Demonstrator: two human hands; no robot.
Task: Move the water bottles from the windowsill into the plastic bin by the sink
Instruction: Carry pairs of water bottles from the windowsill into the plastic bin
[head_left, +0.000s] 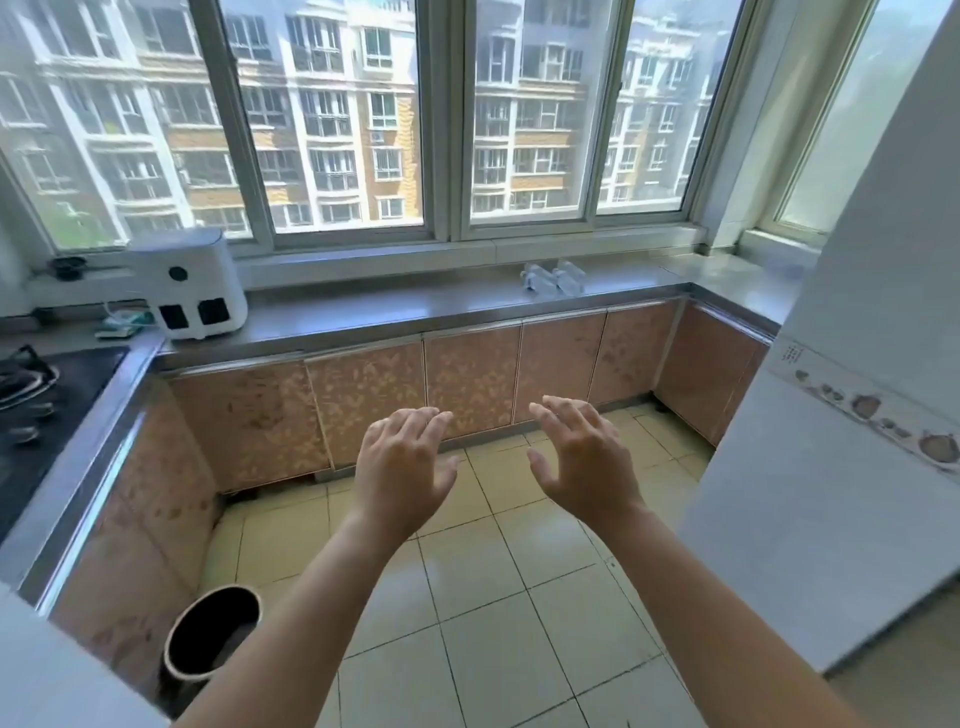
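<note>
Fingers (423, 421) of the left hand (402, 470) were spread wide and loosely curled, holding nothing; the right hand (584, 460) was the same, splayed, empty. Both hung in mid-air over the floor tiles (493, 597), well apart from the table (415, 306) that ran under the window.

The water bottles (553, 278) sat far right on that steel ledge below the window frame, a small clear cluster, seemingly lying down, touching or nearly so.

Risks, as judgement: clear plastic against pale steel gave poor contrast, so a reach could land off-centre and knock one rolling along the ledge or off the near edge. Grabbing several at once with two hands could let one slip. The bottles lay close together, so lifting one might nudge its neighbour.

Hard to tell: the bottle count, probably three or four; caps, labels and fill level were too small and blurred. The plastic bin and the sink were not in view, so the carry route was unknown. The stove (31, 395) at left was cut by the frame edge. A white appliance (189, 286) stood far left on the table, a dark round bin (213, 634) on the near floor; its contents were unclear.
</note>
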